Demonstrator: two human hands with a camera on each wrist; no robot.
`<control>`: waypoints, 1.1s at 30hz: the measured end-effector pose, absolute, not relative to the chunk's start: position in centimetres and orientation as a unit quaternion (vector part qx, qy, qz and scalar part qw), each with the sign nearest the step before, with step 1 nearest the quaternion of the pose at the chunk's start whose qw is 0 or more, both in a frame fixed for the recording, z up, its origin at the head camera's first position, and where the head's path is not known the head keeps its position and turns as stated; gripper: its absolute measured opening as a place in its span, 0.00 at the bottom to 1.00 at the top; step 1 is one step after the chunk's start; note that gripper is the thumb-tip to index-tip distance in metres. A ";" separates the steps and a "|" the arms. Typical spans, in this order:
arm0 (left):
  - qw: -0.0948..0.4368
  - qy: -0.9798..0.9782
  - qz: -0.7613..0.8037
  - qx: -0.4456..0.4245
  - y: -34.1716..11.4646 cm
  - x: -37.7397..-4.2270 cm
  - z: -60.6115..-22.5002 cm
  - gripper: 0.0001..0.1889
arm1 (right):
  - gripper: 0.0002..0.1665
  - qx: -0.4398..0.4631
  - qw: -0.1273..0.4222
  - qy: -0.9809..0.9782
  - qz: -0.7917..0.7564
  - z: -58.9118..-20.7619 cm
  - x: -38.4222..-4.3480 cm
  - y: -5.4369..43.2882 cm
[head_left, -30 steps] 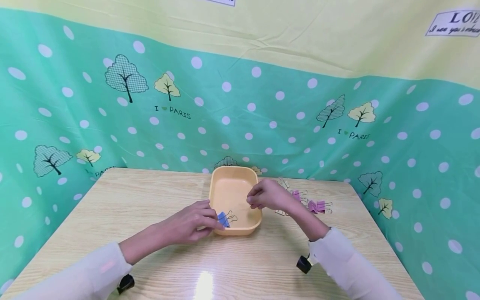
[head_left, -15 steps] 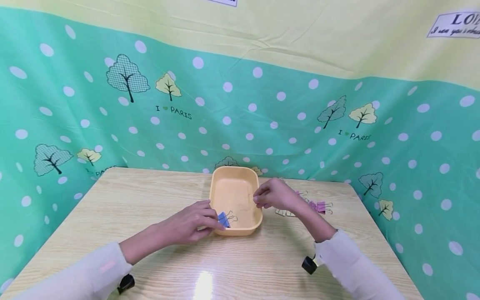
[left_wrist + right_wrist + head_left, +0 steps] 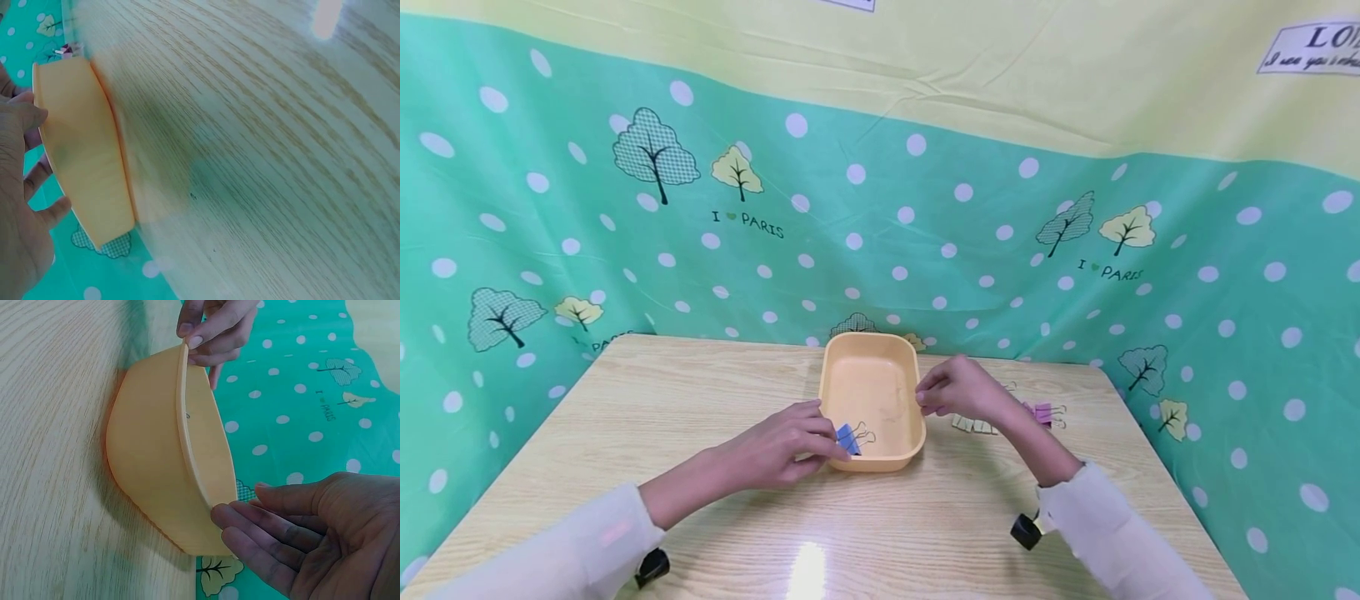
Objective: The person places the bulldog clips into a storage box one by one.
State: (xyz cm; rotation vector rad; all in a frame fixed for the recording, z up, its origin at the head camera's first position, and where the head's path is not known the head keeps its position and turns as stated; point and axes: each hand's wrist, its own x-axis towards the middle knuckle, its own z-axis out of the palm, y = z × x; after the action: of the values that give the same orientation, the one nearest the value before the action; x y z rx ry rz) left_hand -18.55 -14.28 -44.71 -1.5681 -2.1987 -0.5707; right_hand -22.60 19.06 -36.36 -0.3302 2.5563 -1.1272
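One blue clip near left in tray; left hand pinches tray, right hand, fingers loosely extended, at its right; likely clip transfer; next calls for pinching pink clip, right

Dotted green cloth printed with trees is hanging beyond left hand and right hand, a yellow band topping it; beneath them a table is stretching, glare is shining nearer than either.
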 end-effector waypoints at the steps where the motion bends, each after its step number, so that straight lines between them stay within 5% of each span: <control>1: 0.189 -0.782 -0.203 -0.558 -14.3 -18.6 -44.7 0.20 | 0.10 -0.113 0.164 0.896 -0.396 -36.4 -22.6 19.2; 33: 0.196 -0.775 -0.207 -0.564 -14.2 -18.6 -44.8 0.21 | 0.13 -0.089 0.142 0.907 -0.386 -39.3 -21.7 22.7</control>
State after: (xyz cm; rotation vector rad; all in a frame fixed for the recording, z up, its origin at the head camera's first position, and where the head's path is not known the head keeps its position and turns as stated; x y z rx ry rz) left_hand -18.64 -14.18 -44.83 -1.5785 -2.1717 -0.5795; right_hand -21.70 22.72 -39.29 -0.2574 2.6178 -1.1123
